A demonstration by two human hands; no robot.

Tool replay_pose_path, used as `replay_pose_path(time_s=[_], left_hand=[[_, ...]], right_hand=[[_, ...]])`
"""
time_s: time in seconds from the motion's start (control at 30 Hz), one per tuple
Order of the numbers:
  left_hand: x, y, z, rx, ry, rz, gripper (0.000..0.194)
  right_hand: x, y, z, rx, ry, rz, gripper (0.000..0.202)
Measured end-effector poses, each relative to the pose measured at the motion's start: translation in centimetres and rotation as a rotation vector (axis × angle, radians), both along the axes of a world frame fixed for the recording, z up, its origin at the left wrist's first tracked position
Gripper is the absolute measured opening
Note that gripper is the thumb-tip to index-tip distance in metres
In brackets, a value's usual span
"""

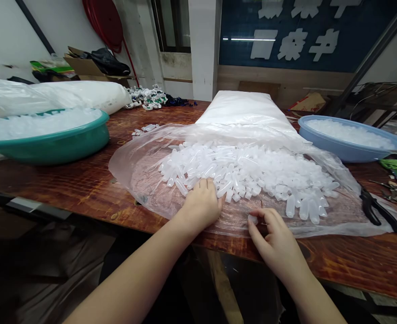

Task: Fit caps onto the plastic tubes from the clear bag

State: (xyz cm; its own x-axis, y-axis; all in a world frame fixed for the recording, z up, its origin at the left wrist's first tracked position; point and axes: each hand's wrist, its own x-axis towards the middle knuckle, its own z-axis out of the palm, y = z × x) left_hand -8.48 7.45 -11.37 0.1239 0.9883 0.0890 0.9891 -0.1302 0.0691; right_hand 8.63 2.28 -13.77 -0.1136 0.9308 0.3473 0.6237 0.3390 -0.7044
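A heap of small translucent white plastic pieces lies on a clear plastic bag spread over the wooden table. My left hand is at the near edge of the heap, with its fingers curled down among the pieces; the fingertips are partly hidden, and what they hold, if anything, cannot be made out. To the right, my right hand pinches one small translucent piece between thumb and fingers, just above the near edge of the bag.
A green basin of white pieces stands at left, a blue basin at right. Behind the heap lies a full white bag. Black-handled pliers rest on the bag's right side. The brown table's edge runs in front.
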Motion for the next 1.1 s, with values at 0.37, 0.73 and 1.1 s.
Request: replay_pose_path(time_s=[0.37,0.73,1.1], left_hand=[[-0.7,1.0,-0.7,-0.018,-0.009,0.044,0.026],[-2.3,-8.2,-0.3,-0.144,-0.849,-0.334,0.030],[-2.5,-11.7,-2.4,-0.856,-1.392,-0.308,0.048]], right_hand=[[0.2,0.0,-0.1,-0.056,0.070,-0.010,0.024],[0.2,-2.6,0.3,0.020,0.425,0.186,0.016],[1.8,-6.5,0.7,-0.154,0.231,0.493,0.026]])
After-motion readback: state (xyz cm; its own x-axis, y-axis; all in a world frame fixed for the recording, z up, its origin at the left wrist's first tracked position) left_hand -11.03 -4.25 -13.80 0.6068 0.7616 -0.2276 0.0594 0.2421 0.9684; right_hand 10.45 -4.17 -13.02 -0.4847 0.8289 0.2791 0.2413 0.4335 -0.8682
